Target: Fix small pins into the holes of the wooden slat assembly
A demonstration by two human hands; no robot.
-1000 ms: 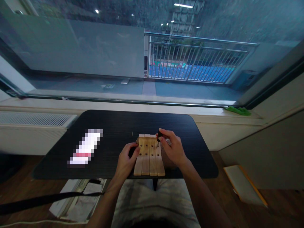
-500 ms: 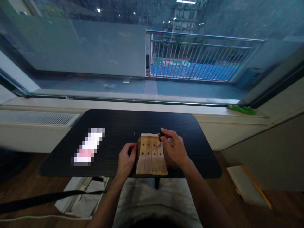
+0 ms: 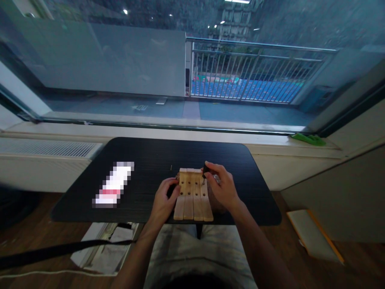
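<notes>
On the black table in front of me lies a piece made of pale wooden slats (image 3: pixel 189 204) side by side, with two rows of dark holes across it. My left hand (image 3: pixel 164 199) grips its left edge, thumb on the near side and fingertips by the far left corner. In my right hand (image 3: pixel 223 185) is a small screwdriver with a black handle (image 3: pixel 205 170), held upright between thumb and fingers. Its tip meets the rightmost slat at the far row of holes. Something brownish under the slats is partly hidden by my right hand.
A thin, small pin-like piece (image 3: pixel 171 167) lies on the table (image 3: pixel 144 152) beyond the slats. To the left is a pixelated bright rectangle (image 3: pixel 114 184). A window sill with a green cloth (image 3: pixel 309 139) borders the far side. An open white box (image 3: pixel 102 249) sits below left.
My left hand has shifted slightly right and up, its thumb now over the slats' left edge. The screwdriver stays at the same far-row hole.
</notes>
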